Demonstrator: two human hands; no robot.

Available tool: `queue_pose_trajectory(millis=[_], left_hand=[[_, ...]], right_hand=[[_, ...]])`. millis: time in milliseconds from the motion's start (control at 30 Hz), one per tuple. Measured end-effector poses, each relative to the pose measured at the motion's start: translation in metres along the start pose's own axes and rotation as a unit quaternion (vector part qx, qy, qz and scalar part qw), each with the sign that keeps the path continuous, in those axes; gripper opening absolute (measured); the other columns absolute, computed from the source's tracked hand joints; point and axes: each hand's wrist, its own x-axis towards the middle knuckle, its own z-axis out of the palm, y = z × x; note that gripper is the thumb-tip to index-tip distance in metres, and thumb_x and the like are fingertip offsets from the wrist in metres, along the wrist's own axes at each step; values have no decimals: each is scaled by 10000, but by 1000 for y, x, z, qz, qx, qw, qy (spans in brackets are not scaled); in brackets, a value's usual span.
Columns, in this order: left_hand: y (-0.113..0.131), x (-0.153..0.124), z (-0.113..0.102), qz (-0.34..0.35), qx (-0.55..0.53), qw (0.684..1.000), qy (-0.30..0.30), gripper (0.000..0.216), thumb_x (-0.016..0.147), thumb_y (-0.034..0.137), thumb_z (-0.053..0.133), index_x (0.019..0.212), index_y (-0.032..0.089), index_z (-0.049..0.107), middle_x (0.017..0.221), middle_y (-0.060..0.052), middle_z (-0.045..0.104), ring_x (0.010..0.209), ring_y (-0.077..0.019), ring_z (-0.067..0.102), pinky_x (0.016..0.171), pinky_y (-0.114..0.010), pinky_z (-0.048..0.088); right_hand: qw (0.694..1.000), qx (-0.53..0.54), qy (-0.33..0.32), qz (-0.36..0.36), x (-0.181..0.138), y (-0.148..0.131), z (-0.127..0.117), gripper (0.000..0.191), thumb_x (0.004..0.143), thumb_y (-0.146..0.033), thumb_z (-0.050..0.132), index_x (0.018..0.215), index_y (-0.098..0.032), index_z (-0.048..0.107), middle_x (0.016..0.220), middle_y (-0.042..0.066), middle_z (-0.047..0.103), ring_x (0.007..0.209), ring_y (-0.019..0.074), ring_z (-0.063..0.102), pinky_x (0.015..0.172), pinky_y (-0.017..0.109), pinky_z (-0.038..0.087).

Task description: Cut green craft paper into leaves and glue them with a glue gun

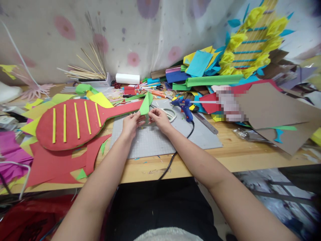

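Observation:
A folded, pointed piece of green craft paper (145,104) stands upright over the mat. My left hand (131,125) pinches its lower left corner between thumb and fingers. On the other side, my right hand (160,119) is closed in a pinch at the lower right edge of the same piece. Just left of it lies a red paddle-shaped cutout (71,134) with several yellow strips across its round part; its handle reaches behind the green paper. A blue hot glue gun (185,108) rests to the right of my right hand, beside pale-handled scissors (172,114).
Under my hands is a grey cutting mat (147,147); a metal ruler (206,123) lies on its right side. A black cord (173,157) crosses the mat. Red scraps (57,162) are at left, brown cardboard (276,107) at right, wooden sticks (92,65) behind.

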Motion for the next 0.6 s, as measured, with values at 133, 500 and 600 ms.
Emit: queue_pose_trajectory(millis=[133, 500, 600], left_hand=[[-1, -2, 2, 14, 2, 1000, 8, 223, 652, 296, 726, 686, 122, 592, 719, -68, 677, 695, -152, 656, 612, -244, 510], [-4, -4, 5, 40, 23, 999, -7, 292, 545, 326, 762, 618, 148, 543, 683, -36, 664, 718, -187, 669, 505, -210, 454], [-3, -4, 5, 39, 18, 999, -8, 292, 545, 317, 762, 607, 150, 531, 678, -29, 664, 705, -182, 669, 509, -210, 455]], right_hand=[[1000, 6, 27, -8, -1, 0, 3, 404, 590, -380, 700, 800, -219, 394, 642, -78, 492, 563, 93, 537, 476, 238, 487], [996, 52, 70, 15, 3, 4, 7, 627, 466, -352, 802, 858, -239, 326, 575, -127, 516, 489, 80, 544, 517, 232, 482], [996, 64, 60, 22, 4, 4, 5, 603, 485, -328, 795, 842, -240, 318, 570, -130, 523, 484, 84, 561, 514, 232, 483]])
